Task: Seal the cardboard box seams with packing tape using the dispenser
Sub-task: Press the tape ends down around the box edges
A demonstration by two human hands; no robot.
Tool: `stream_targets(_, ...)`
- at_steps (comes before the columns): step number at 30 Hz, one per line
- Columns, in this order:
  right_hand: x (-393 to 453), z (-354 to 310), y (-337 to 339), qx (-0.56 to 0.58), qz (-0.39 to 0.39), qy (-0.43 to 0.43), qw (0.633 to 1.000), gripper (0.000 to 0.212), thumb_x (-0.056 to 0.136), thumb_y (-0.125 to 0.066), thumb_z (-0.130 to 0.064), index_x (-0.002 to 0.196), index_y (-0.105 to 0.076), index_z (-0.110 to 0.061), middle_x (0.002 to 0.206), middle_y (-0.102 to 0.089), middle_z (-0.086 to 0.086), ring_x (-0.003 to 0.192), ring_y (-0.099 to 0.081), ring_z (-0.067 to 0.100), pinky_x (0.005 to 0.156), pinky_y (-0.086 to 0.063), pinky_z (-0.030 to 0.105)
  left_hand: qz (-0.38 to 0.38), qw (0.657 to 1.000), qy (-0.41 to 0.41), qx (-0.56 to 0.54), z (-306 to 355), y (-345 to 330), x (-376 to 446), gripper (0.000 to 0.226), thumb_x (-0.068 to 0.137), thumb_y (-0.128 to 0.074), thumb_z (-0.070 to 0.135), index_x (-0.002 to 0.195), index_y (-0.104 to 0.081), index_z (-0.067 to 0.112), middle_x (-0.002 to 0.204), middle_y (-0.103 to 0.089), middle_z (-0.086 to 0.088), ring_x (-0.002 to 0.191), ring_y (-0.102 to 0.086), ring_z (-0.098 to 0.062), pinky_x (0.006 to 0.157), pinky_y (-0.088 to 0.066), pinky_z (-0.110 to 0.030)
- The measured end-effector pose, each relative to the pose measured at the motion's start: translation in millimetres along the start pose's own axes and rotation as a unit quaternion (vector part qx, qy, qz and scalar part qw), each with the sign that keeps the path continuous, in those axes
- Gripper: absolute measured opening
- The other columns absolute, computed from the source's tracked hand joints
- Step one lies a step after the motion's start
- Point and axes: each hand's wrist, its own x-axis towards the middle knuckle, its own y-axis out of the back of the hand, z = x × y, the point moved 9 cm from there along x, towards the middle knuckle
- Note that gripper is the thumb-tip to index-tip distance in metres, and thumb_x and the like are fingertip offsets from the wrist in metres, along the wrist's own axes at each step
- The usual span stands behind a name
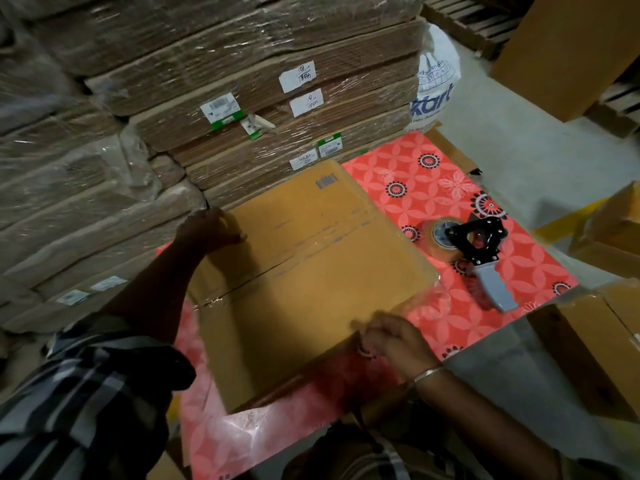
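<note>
Tall stacks of flat brown corrugated cardboard wrapped in clear plastic film (214, 98) fill the back and left, carrying small white paper labels (297, 76). The pale grey concrete floor (540, 147) shows at right. Light is dim.

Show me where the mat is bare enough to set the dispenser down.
Bare mat lies beyond the dispenser, right of the box, and near the right hand. The box fills the middle; the left hand holds its far-left corner.

Shrink-wrapped flat cardboard stacks (242, 98) behind
</note>
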Motion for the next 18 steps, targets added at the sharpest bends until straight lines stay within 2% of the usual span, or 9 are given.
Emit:
stream_targets(3,24,-33,14,0.016,0.044,0.039,0.998,0.039,0.056,-0.071,-0.043,0.074,-0.064,-0.009,0.073,-0.058,0.006,0.072,-0.055,0.017,0.072,-0.04,0.029,0.046,0.998,0.026,-0.03,-12,7,-18,0.101,0.071,-0.078,0.073,0.143,-0.048,0.009,0.144,-0.05,-0.028,0.132,-0.051,-0.045,0.107,-0.046,-0.049)
stream_targets(6,58,-64,10,0.034,0.007,0.078,0.996,0.026,0.082,-0.067,-0.003,0.107,-0.065,0.006,0.093,-0.067,0.008,0.08,-0.066,0.006,0.078,-0.05,0.02,0.041,0.997,0.063,-0.025,-17,0,-43,0.101,0.083,-0.067,0.072,0.151,-0.039,0.002,0.153,-0.039,-0.031,0.142,-0.038,-0.046,0.115,-0.035,-0.05)
stream_targets(8,78,-76,4,0.047,-0.018,0.101,0.994,0.04,0.085,-0.057,0.016,0.125,-0.056,0.011,0.103,-0.069,0.007,0.086,-0.068,0.004,0.087,-0.052,0.026,0.046,0.996,0.077,-0.03,-20,-2,-58,0.101,0.085,-0.062,0.075,0.148,-0.04,-0.001,0.151,-0.039,-0.032,0.142,-0.037,-0.048,0.114,-0.035,-0.053)
stream_targets(10,92,-79,5,0.042,-0.023,0.113,0.992,0.051,0.083,-0.06,0.015,0.132,-0.055,-0.002,0.111,-0.069,0.002,0.099,-0.067,0.009,0.097,-0.048,0.037,0.038,0.994,0.088,-0.058,-31,-7,-64,0.096,0.084,-0.063,0.074,0.144,-0.045,0.001,0.148,-0.042,-0.03,0.139,-0.04,-0.048,0.112,-0.038,-0.054)
stream_targets(12,84,-78,6,0.014,-0.017,0.115,0.993,0.057,0.08,-0.072,-0.003,0.132,-0.057,-0.02,0.122,-0.068,0.0,0.115,-0.062,0.016,0.102,-0.047,0.04,0.01,0.988,0.101,-0.116,-49,-18,-62,0.096,0.074,-0.07,0.08,0.136,-0.051,0.009,0.14,-0.049,-0.027,0.132,-0.048,-0.045,0.108,-0.045,-0.052)
stream_targets(14,70,-67,2,-0.014,-0.014,0.111,0.994,0.064,0.077,-0.079,-0.015,0.134,-0.054,-0.027,0.127,-0.067,-0.006,0.119,-0.061,0.013,0.102,-0.049,0.037,-0.022,0.981,0.098,-0.163,-62,-31,-63,0.097,0.063,-0.075,0.084,0.127,-0.055,0.013,0.13,-0.059,-0.021,0.118,-0.059,-0.039,0.094,-0.053,-0.043)
stream_targets(16,56,-57,-9,-0.041,-0.008,0.114,0.993,0.07,0.077,-0.083,-0.014,0.136,-0.048,-0.027,0.125,-0.064,-0.013,0.115,-0.061,0.0,0.097,-0.05,0.026,-0.03,0.975,0.084,-0.205,-66,-39,-70,0.091,0.062,-0.08,0.078,0.119,-0.056,0.012,0.119,-0.066,-0.015,0.104,-0.063,-0.032,0.078,-0.049,-0.036)
stream_targets(18,59,-48,-17,-0.075,0.014,0.131,0.988,0.081,0.072,-0.088,-0.02,0.139,-0.042,-0.026,0.126,-0.062,-0.011,0.114,-0.061,0.0,0.094,-0.051,0.022,-0.015,0.967,0.076,-0.244,-66,-45,-78,0.093,0.051,-0.076,0.081,0.111,-0.056,0.012,0.108,-0.068,-0.011,0.096,-0.065,-0.03,0.074,-0.051,-0.038)
